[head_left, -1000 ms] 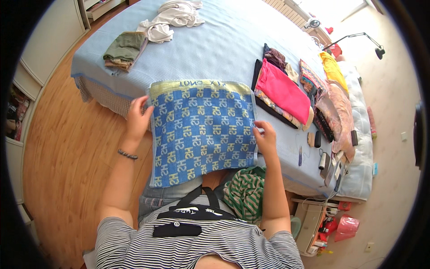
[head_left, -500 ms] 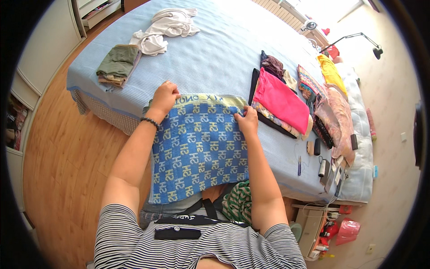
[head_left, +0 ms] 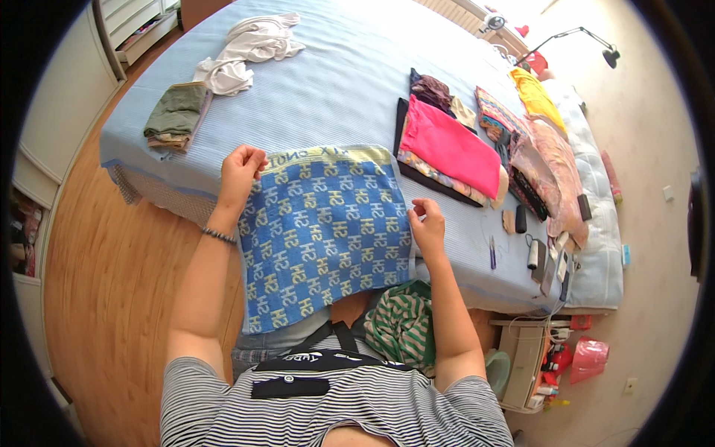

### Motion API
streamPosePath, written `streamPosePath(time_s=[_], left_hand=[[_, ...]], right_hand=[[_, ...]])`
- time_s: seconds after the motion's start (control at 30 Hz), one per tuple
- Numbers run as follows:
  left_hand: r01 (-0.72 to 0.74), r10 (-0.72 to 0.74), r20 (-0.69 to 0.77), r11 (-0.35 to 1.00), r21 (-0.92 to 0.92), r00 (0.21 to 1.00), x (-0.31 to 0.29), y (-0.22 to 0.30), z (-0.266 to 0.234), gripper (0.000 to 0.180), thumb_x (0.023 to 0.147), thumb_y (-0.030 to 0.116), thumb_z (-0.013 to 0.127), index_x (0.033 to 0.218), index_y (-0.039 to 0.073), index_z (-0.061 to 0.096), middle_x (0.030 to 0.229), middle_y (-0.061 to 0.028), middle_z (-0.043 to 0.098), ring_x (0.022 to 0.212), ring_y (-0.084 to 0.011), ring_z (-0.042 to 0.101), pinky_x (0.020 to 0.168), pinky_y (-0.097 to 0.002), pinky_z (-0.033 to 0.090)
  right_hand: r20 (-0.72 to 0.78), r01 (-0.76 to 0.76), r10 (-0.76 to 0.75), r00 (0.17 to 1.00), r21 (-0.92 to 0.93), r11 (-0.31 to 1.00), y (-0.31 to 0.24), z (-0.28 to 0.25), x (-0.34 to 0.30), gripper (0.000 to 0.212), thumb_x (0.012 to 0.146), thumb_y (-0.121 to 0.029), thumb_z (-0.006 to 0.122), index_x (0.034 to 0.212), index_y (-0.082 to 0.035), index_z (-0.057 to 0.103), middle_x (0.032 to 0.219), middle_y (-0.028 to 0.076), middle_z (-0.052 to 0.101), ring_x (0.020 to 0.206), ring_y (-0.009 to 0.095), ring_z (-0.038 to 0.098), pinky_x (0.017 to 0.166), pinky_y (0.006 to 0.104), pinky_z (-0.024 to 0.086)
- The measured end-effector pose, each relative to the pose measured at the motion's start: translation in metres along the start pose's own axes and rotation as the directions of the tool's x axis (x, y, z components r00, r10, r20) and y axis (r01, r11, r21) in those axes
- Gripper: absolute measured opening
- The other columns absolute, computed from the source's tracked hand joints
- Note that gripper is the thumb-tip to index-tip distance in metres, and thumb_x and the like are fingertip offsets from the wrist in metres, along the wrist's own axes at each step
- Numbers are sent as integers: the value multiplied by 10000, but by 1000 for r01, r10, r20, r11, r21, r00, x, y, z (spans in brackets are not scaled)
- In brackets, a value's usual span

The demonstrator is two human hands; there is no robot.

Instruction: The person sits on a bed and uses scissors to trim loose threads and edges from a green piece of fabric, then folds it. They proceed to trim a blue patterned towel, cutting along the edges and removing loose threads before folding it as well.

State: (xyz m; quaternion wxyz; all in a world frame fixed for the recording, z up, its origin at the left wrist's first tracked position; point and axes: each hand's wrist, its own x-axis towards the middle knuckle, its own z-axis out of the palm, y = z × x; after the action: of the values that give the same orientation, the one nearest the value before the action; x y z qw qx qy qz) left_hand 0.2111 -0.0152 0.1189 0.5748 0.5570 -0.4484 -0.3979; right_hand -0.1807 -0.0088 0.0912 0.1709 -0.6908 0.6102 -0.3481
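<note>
A blue and yellow patterned cloth [head_left: 324,235] with a pale yellow band along its far edge lies half on the light blue bed [head_left: 335,82] and hangs over the near edge toward my lap. My left hand [head_left: 240,173] pinches its far left corner. My right hand [head_left: 426,223] grips its right edge about halfway down. A green and white striped garment [head_left: 402,324] lies bunched by my right elbow, below the cloth.
On the bed are a folded olive pile [head_left: 177,113] at the left, a crumpled white garment [head_left: 249,51], a pink folded cloth [head_left: 450,145] on dark ones, and several colourful clothes toward the right. Small gadgets [head_left: 540,257] lie near the bed's right corner. Wooden floor [head_left: 104,283] lies left.
My right hand has slid from the cloth's far right corner down to the middle of its right edge. The left hand stays on the far left corner, and the cloth now lies flatter.
</note>
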Motion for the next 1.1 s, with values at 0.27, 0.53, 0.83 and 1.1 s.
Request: streamPosePath(time_s=[0.27, 0.53, 0.83, 1.1], left_hand=[[604, -315, 549, 626, -493, 774, -100, 15, 110, 244, 916, 283, 611, 811, 62, 614, 727, 4, 608, 620, -55, 522, 560, -186, 433], [708, -289, 724, 599, -374, 627, -118, 3, 146, 271, 916, 342, 592, 885, 73, 602, 764, 17, 591, 667, -57, 543, 573, -188, 440], [427, -271, 593, 894, -138, 758, -123, 31, 132, 187, 944, 235, 570, 910, 57, 614, 834, -9, 624, 734, -66, 547, 658, -201, 451], [159, -152, -102, 985, 65, 983, -110, -16, 1, 140, 919, 204, 608, 942, 68, 631, 839, 18, 622, 732, -31, 525, 635, -180, 416]], right_hand=[[95, 81, -159, 983, 554, 828, -118, 21, -44, 305, 744, 6, 714, 1041, -35, 658, 828, 42, 596, 717, 117, 577, 595, 231, 457], [-28, 85, -83, 996, 557, 826, -96, -3, -64, 95, 745, 12, 689, 834, 22, 659, 695, 76, 572, 608, 158, 566, 541, 265, 441], [-293, -191, 160, 943, -83, 978, 69, -116, -42, 192, 880, -173, 594, 821, 7, 624, 722, 169, 600, 631, 290, 566, 601, 392, 440], [-255, -288, 203, 945, -361, 887, 150, -129, -40, 208, 759, -161, 710, 910, -21, 679, 809, 135, 602, 696, 285, 569, 677, 362, 473]])
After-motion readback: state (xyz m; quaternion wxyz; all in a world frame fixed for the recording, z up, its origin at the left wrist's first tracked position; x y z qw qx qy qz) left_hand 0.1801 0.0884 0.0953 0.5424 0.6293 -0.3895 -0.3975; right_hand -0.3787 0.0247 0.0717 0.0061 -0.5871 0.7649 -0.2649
